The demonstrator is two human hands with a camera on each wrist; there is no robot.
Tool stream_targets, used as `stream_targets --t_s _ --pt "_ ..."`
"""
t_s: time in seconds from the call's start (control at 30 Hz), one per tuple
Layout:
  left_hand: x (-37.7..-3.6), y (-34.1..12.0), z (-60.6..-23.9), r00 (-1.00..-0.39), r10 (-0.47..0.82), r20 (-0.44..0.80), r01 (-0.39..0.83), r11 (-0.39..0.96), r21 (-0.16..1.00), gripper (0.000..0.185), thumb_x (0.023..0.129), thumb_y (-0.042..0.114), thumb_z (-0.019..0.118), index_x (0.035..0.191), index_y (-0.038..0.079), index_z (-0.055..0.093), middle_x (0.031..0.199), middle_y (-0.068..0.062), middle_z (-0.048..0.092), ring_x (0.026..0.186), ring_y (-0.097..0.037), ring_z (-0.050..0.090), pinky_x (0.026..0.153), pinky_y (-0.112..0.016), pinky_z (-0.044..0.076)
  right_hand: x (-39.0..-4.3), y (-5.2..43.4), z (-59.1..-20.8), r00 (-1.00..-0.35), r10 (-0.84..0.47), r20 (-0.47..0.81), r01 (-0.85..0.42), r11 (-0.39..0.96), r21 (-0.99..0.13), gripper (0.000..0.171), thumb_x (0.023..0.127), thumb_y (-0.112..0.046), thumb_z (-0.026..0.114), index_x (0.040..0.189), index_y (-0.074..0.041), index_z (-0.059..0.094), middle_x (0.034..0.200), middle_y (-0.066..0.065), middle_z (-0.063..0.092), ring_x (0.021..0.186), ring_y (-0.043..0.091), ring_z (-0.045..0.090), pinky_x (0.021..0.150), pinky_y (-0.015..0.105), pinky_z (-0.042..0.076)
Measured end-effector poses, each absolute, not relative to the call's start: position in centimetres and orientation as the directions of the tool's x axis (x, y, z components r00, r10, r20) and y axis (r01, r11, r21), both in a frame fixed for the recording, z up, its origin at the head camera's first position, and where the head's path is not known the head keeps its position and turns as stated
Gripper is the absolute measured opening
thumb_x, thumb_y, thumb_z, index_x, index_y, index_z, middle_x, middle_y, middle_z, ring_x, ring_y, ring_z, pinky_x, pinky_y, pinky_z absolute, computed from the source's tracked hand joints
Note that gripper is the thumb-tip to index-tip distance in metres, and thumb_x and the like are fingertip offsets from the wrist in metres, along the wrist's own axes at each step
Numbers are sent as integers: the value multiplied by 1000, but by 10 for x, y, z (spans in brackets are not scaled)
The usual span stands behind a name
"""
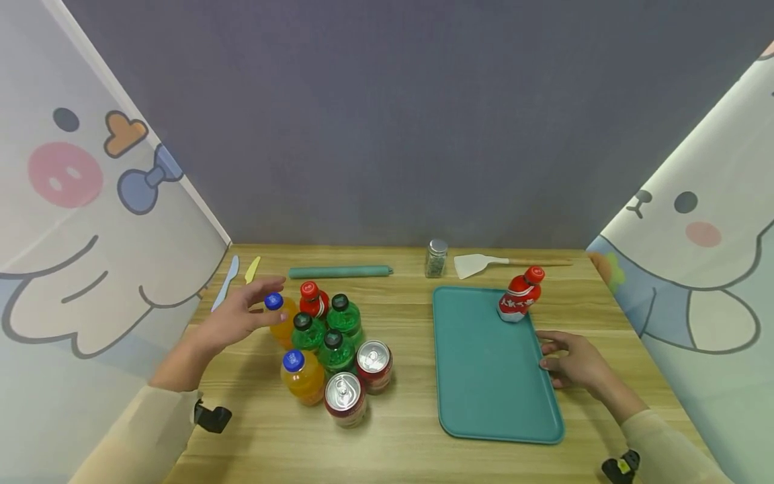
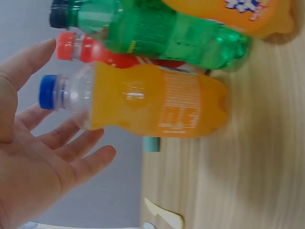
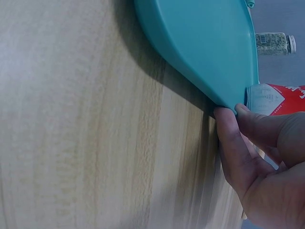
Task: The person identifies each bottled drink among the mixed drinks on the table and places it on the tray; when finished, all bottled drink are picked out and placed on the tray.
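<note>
Left hand: the left hand is spread with relaxed fingers around the blue cap of the far orange bottle; the wrist view shows the palm just beside the bottle's neck, and I cannot tell whether it touches.
Bottle cluster: the far orange bottle stands at the far left of a group on the left of the table, with a red-capped bottle, three green bottles, a near orange bottle and two cans.
Right hand: the right hand pinches the right rim of the teal tray, fingertips curled over its edge.
Tray: it lies right of centre; a red bottle stands at its far right corner.
Far edge: a teal roll, a spice jar and a spatula.
</note>
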State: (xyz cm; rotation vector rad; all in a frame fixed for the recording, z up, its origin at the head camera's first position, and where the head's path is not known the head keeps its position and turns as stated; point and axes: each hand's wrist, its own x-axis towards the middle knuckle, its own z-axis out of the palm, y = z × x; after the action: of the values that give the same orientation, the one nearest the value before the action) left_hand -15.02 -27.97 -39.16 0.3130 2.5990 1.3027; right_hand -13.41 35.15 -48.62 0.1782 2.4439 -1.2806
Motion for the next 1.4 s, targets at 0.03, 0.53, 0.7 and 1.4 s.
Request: stream_targets --t_s 0.03,0.53,0.7,1.4 --pt "-149 -280 -395 -954 282 -98 90 586 805 73 96 30 73 156 5 39 157 -24 42 143 -52 38 107 -69 42 -134 352 -486 -922 -65 -381 276 578 -767 65 94 2 69 152 6 41 124 31 57 72 22 67 61 40 63" --pt "-146 -284 -428 -970 227 -83 61 564 823 68 93 26 78 151 9 46 144 -20 57 138 -53 46 104 -66 47 -133 352 -488 -927 -60 -371 270 580 -768 64 93 2 71 150 7 43 122 31 59 70 23 66 60 40 62" --pt "-146 -285 -433 -974 218 -67 63 542 838 67 92 24 79 149 9 48 143 -19 58 139 -53 45 106 -68 44 -132 352 -489 -929 -52 -368 273 576 -770 62 92 2 70 149 7 44 121 29 59 71 23 67 60 40 62" --pt "-146 -284 -432 -985 169 -15 86 574 815 66 89 25 82 146 8 54 137 -17 63 124 -45 58 93 -55 57 -134 349 -486 -928 -40 -371 274 600 -752 63 93 2 71 150 6 44 123 31 59 71 22 67 60 40 62"
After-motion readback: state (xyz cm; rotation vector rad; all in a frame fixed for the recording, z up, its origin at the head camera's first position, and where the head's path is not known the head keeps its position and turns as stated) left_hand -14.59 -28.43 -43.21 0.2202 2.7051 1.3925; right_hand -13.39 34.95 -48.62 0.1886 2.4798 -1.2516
